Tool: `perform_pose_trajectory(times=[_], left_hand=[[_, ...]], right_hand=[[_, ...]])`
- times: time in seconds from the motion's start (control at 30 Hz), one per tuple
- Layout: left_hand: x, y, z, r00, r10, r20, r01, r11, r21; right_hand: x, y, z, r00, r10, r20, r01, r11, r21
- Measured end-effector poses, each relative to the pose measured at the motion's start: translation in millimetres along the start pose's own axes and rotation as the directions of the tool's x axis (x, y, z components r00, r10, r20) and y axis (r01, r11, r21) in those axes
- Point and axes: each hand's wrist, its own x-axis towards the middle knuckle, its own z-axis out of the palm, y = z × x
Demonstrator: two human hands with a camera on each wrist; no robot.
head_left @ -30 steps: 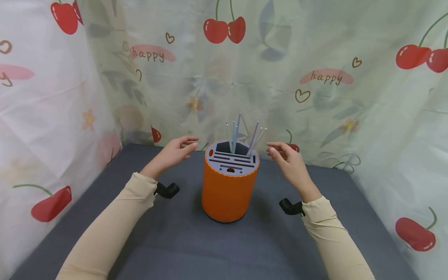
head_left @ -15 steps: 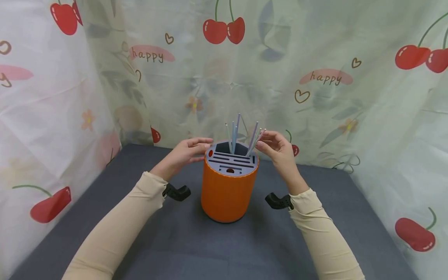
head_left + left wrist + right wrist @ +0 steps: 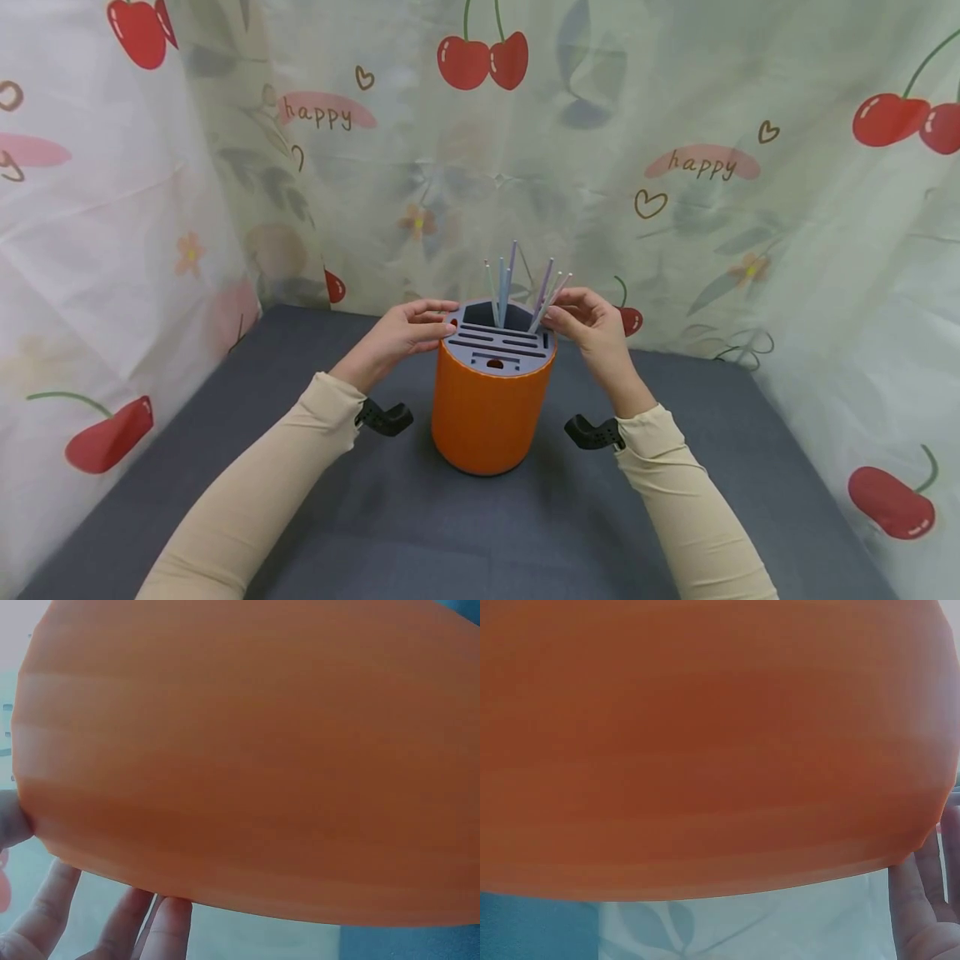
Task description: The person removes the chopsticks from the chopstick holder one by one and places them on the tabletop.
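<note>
An orange cylindrical knife block (image 3: 487, 421) stands upright on the table, its grey top cut with slots and openings. Several thin pastel sticks (image 3: 503, 292) poke up from the back of that top. My left hand (image 3: 397, 337) grips the upper left rim, thumb at the top edge and fingers round the side. On the opposite side, my right hand (image 3: 596, 333) holds the upper right rim, its thumb close to the leaning sticks. Both wrist views are mostly filled by the orange wall (image 3: 247, 750), with fingertips at its edge. Some right fingers are partly hidden.
A dark grey cloth covers the table (image 3: 420, 542). Behind it hangs a pale curtain (image 3: 480, 150) printed with cherries and flowers, which also closes off both sides. A black wrist mount (image 3: 386, 419) sits on each forearm.
Both hands have come inward from either side of the knife block and now touch its upper rim. The block and sticks stay in place.
</note>
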Motion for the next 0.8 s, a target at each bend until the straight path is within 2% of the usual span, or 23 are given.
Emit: perform_pose_trajectory(times=[0.4, 0.5, 0.63, 0.8], left_hand=[[-1.1, 0.5, 2.6, 0.999, -0.027, -0.043, 0.027, 1.000, -0.001], [-0.7, 0.3, 3.1, 0.998, -0.032, -0.045, 0.032, 0.999, -0.002], [-0.6, 0.3, 2.4, 0.999, -0.028, -0.033, 0.028, 1.000, 0.000], [-0.8, 0.9, 0.9, 0.999, -0.028, -0.025, 0.028, 1.000, -0.002]], right_hand=[[-1, -4, 2, 1.000, 0.008, -0.003, -0.008, 1.000, -0.005], [0, -10, 1, 1.000, -0.012, 0.003, 0.012, 1.000, 0.007], [9, -29, -3, 0.994, -0.108, 0.006, 0.107, 0.992, 0.064], [25, -81, -14, 0.966, -0.252, -0.060, 0.259, 0.945, 0.197]])
